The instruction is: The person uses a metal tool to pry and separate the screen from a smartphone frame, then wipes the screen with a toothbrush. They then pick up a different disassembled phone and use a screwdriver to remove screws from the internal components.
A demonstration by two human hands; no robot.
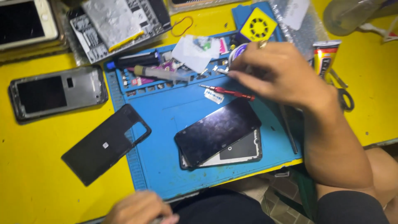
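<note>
A yellow workbench (41, 166) carries a blue repair mat (166, 157), the landmark here. On the mat's lower middle a black phone screen panel (217, 130) lies tilted across a phone body (244, 150). Off the mat's left edge, a black back cover (105, 143) overlaps its border; a bare phone frame (58, 93) lies farther left, above it. The person's right hand (282, 70) reaches over the mat's upper right, fingers curled and pinched at the parts tray; what it grips is blurred and cannot be told. Just below that hand lie a red-handled screwdriver (228, 91) and a small razor blade (214, 97). A glue tube (325, 58) stands right of the mat. The left hand (139, 207) rests below the mat's bottom edge, loosely closed; its contents cannot be told.
</note>
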